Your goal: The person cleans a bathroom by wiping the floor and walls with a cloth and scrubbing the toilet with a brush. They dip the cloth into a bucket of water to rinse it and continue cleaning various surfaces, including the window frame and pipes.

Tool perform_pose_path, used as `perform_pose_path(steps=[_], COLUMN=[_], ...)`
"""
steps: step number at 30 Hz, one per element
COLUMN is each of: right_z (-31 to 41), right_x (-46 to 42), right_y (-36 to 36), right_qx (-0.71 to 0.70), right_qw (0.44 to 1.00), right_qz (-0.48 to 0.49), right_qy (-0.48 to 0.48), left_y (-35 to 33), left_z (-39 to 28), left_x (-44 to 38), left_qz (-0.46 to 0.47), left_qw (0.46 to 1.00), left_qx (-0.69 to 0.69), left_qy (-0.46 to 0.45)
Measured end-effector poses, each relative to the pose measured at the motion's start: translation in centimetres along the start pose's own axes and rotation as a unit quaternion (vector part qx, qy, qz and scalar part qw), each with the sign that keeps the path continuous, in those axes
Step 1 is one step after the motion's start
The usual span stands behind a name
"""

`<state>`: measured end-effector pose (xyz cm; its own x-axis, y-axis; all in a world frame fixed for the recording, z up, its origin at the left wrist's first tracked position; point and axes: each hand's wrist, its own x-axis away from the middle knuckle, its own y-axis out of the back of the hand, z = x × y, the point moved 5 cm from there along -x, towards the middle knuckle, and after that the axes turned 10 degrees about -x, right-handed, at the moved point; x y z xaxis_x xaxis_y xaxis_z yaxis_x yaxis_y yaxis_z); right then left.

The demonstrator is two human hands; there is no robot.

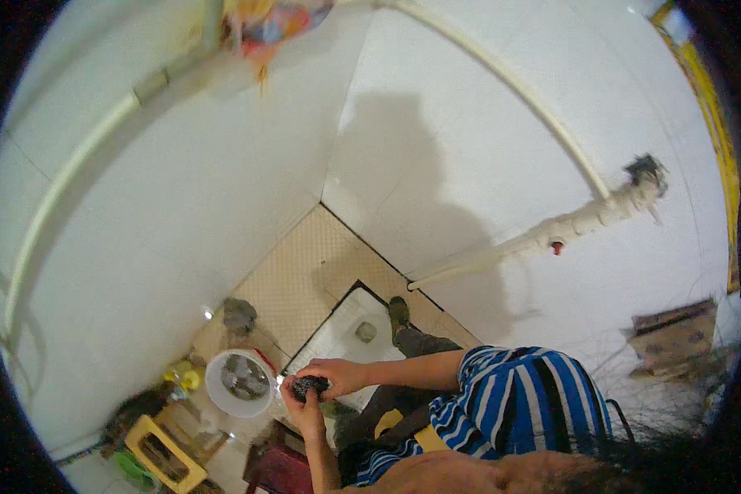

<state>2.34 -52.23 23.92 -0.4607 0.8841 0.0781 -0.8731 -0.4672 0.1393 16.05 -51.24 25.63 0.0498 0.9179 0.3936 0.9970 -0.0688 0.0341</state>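
Observation:
Both of my hands meet low in the middle of the view around a dark, rough-textured lump (309,387), whose kind I cannot tell. My left hand (301,407) cups it from the left and below, with the thumb lying over it. From the right, my right hand (339,376) has its fingers on the lump's upper edge. Just left of the hands stands a round white bucket (214,395) with several dark grey lumps (246,377) inside.
A yellow frame-like plastic piece (191,480), a green item (133,470) and a dark red stool-like object (281,466) lie lower left. A dark grey clump (239,316) sits by the left wall. A pale pipe (469,265) runs along the right wall. My shoe (399,312) rests beside a whitish floor slab (376,309).

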Motion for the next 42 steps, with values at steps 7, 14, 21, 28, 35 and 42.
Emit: perform_pose_path(steps=[7, 14, 21, 28, 35, 42], right_z=[11.1, 24.5, 38.7, 36.5, 36.6, 35.5], right_x=[8.5, 16.9, 31.9, 32.4, 30.2, 22.5], right_y=[9.0, 19.2, 40.3, 45.0, 45.5, 49.5], right_qx=[0.110, 0.330, 0.703, 0.715, 0.650, 0.660], right_qw=[0.987, 0.914, 0.506, 0.531, 0.631, 0.647], right_qz=[-0.115, -0.230, -0.488, -0.392, -0.399, -0.378], right_qy=[0.000, -0.047, -0.105, -0.229, -0.144, -0.054], left_y=[-9.0, -17.9, -26.8, -25.4, -18.1, -12.8], left_z=[-9.5, -21.1, -22.4, -19.5, -15.8, -11.1], left_x=[4.0, 7.1, 11.4, 14.6, 12.0, 11.8], left_qz=[0.190, 0.216, 0.329, 0.369, 0.293, 0.194], left_qw=[0.978, 0.899, 0.879, 0.824, 0.912, 0.945], left_qx=[-0.022, -0.236, -0.214, -0.331, -0.288, -0.253], left_qy=[-0.082, -0.299, -0.272, -0.275, -0.013, 0.074])
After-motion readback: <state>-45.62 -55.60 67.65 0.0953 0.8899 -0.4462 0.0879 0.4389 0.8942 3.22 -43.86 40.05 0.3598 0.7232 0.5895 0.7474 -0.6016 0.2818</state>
